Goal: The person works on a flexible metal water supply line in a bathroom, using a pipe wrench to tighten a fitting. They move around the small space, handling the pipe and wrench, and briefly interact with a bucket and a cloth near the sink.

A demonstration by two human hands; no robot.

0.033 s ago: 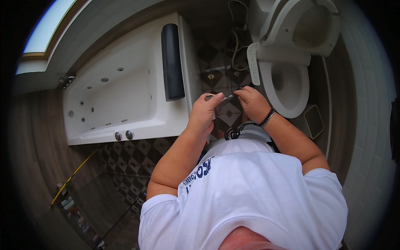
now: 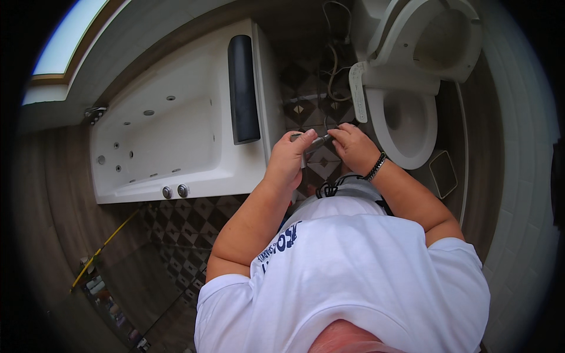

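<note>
My left hand (image 2: 285,160) is closed around a metal hand sprayer (image 2: 316,143), its thumb lying along the top. The sprayer's slim end points right, toward my right hand (image 2: 356,148). There, the fingertips of my right hand are pinched together at that end, where a thin hose (image 2: 325,122) seems to join. My fingers cover part of the joint, so its details are hidden. Both hands are in front of my waist, above the patterned floor (image 2: 322,170).
A white bathtub (image 2: 259,170) with a black headrest (image 2: 243,88) stands to the left. On the right is a toilet (image 2: 428,144), lid raised, with a side control panel (image 2: 357,91). A small bin (image 2: 442,173) sits beside it. Hoses (image 2: 335,65) run behind.
The fingertips of my right hand have shifted slightly left, closer to the sprayer. My left hand has stayed almost in place.
</note>
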